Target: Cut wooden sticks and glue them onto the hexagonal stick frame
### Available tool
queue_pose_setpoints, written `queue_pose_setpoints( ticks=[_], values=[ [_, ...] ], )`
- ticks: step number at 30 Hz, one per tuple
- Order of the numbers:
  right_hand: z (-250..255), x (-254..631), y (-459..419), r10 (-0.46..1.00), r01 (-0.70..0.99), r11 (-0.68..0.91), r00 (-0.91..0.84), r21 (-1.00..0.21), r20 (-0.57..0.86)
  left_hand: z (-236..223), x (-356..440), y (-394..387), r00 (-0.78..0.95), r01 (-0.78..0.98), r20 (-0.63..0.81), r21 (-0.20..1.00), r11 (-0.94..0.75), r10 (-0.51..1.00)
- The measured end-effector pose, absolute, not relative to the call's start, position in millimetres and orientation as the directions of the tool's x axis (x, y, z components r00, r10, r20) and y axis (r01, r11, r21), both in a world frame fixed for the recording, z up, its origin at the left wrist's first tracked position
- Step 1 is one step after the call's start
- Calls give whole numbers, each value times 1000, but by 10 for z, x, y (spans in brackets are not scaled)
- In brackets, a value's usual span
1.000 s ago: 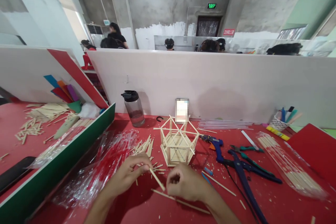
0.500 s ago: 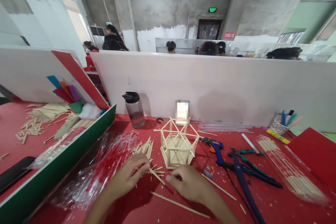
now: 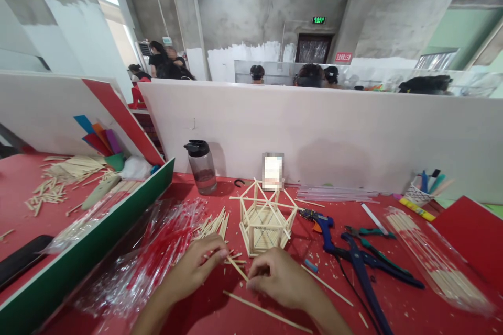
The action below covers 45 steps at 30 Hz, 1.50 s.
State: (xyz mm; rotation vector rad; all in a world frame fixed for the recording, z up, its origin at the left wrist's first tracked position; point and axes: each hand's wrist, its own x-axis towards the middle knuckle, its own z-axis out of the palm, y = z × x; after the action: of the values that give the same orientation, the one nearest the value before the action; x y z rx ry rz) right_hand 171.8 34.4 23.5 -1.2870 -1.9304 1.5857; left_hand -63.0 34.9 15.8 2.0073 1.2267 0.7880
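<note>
Between my two hands runs a short wooden stick (image 3: 238,268), slanting down to the right. My left hand (image 3: 204,260) pinches its upper end, and the fingers of my right hand (image 3: 271,275) close on its lower end. Just beyond them stands a six-sided frame (image 3: 267,220) built of wooden sticks, with a slatted floor. A loose pile of sticks (image 3: 214,224) lies behind my left hand. One longer stick (image 3: 267,311) rests on the red table in front of my hands.
Right of the frame lie a blue glue gun (image 3: 324,227), green-handled pliers (image 3: 373,243) and a large blue-handled cutter (image 3: 363,277). Packaged sticks (image 3: 436,261) lie farther right. A water bottle (image 3: 201,167) stands by the white partition (image 3: 334,131). Crumpled plastic wrapping (image 3: 129,267) covers the left, beside a green divider (image 3: 98,241).
My right hand has moved its fingers onto the lower end of the short stick, which only my left hand held before. The view has tilted slightly upward.
</note>
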Motion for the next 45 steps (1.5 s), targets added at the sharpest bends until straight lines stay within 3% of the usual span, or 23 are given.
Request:
queue_pose_setpoints(
  ticks=[5,12,18,21,23,26,30,38,45],
  values=[
    [321,1740,332,783,399,-34,-559,-916,-273,142,-648,361,372,504,126,804,-314,920],
    [556,1705,204,818,493,182,-556,-851,-147,233,-591,291,348,572,99,766,-295,932],
    [755,1890,169,779,633,411,-618,-656,-107,729,-567,335,422,660,86,653,-371,902],
    [844,2055,187,692,667,499,-691,-553,-209,1106,-449,589,411,698,244,536,-475,878],
    [881,2132,187,646,673,528,-714,-518,-270,1307,-290,838,522,673,283,443,-592,805],
    [887,2206,168,657,694,523,-698,-495,-285,1465,-46,1221,634,674,143,379,-634,760],
    [840,2313,136,736,755,445,-615,-481,-283,1471,86,1557,683,696,-132,417,-585,718],
    [867,2406,138,756,793,395,-567,-463,-327,1455,207,1903,815,558,-316,653,-512,486],
    [858,2389,142,788,783,368,-549,-502,-280,1396,419,2135,841,539,-416,694,-477,345]
  ],
)
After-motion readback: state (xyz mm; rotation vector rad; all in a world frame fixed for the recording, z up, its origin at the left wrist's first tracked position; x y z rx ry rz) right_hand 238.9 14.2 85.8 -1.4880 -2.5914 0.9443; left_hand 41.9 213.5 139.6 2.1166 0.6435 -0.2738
